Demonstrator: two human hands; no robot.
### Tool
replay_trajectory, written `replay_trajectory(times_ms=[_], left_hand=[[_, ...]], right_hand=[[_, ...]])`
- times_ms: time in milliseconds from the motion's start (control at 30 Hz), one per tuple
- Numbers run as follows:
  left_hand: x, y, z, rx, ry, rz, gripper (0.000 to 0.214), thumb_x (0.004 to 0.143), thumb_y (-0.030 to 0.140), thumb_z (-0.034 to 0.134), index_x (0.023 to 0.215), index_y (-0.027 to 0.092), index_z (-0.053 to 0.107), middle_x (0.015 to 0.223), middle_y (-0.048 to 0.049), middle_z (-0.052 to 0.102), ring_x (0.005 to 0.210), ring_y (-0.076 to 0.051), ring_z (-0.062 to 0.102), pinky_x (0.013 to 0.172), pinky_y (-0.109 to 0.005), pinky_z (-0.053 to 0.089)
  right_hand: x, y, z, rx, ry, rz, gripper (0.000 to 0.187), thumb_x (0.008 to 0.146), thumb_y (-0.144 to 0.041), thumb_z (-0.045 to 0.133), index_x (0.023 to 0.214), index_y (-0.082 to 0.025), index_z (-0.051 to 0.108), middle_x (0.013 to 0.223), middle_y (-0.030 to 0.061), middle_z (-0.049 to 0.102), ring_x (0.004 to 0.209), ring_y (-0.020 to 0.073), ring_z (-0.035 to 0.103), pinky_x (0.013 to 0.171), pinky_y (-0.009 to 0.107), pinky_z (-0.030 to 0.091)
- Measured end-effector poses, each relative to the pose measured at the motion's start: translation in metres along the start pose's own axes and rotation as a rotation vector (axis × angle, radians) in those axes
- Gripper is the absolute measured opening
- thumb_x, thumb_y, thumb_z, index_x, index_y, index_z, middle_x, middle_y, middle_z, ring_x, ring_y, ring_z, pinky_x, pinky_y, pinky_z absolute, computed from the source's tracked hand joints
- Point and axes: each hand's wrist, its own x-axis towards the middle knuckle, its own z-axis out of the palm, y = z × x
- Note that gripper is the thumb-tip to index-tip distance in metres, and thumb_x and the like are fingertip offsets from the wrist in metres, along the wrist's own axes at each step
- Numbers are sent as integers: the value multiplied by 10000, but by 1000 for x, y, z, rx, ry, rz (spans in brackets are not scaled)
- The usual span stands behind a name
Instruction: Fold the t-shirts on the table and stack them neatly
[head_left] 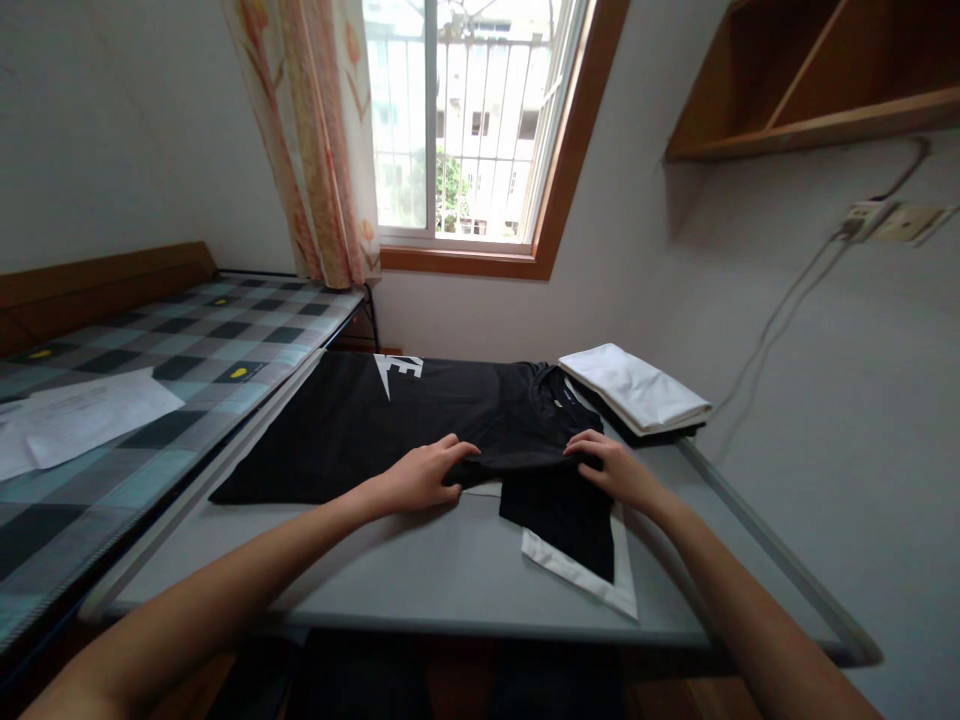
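A black T-shirt (450, 415) with white lettering lies sideways on a grey table, its collar toward the right. My left hand (424, 478) holds the shirt's near edge around the middle, fingers on top and thumb at the side closest to me. Farther right, near the collar, my right hand (611, 468) has its fingers bent over the same edge. Between and below the hands, a black sleeve (562, 520) with a white border hangs toward me, flat on the table. Fabric under the fingers is partly hidden.
A folded white garment (637, 385) rests on black cloth at the table's back right. The grey table (360, 570) has a raised rim. To the left is a bed with a checked cover (180, 340) and papers (97, 415). A wall shelf (810, 130) and cables (780, 320) are at right.
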Motion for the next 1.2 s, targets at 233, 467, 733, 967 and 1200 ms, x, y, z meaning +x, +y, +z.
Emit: replay_trajectory(times_ms=[233, 467, 733, 967, 1200], left_hand=[[-57, -23, -19, 155, -133, -12, 612, 703, 90, 496, 1298, 235, 505, 1032, -29, 639, 930, -187, 639, 822, -261, 481], [-112, -72, -72, 182, -150, -220, 444, 622, 79, 484, 1017, 228, 621, 981, -27, 643, 911, -199, 609, 811, -281, 460], [-161, -149, -135, 66, -42, -479, 183, 674, 381, 555, 711, 219, 631, 782, 25, 643, 789, -179, 566, 758, -290, 445], [-157, -189, -163, -26, 252, -683, 410, 648, 577, 579, 800, 199, 624, 780, 13, 686, 789, -188, 593, 756, -294, 461], [-94, -217, -151, 218, 426, -779, 366, 772, 303, 496, 1085, 143, 599, 945, -33, 685, 852, -179, 615, 753, -240, 452]], right_hand=[[2, 14, -5, 120, 99, 4, 260, 804, -325, 515, 906, -207, 724, 977, 76, 690, 945, 238, 641, 904, 380, 485], [4, 19, -10, 175, 101, 77, 277, 775, -372, 534, 895, -209, 723, 966, 75, 716, 946, 256, 649, 900, 395, 490], [11, 16, -11, 181, 171, 166, 317, 769, -363, 508, 943, -200, 717, 944, 67, 731, 884, 254, 661, 807, 370, 515], [33, 29, -6, 222, 285, 220, 389, 753, -380, 511, 1008, -155, 701, 942, 80, 729, 824, 241, 661, 762, 364, 525], [85, 31, 7, -15, 342, 451, 397, 756, -246, 501, 1070, -96, 693, 1036, 144, 716, 939, 256, 661, 852, 345, 495]])
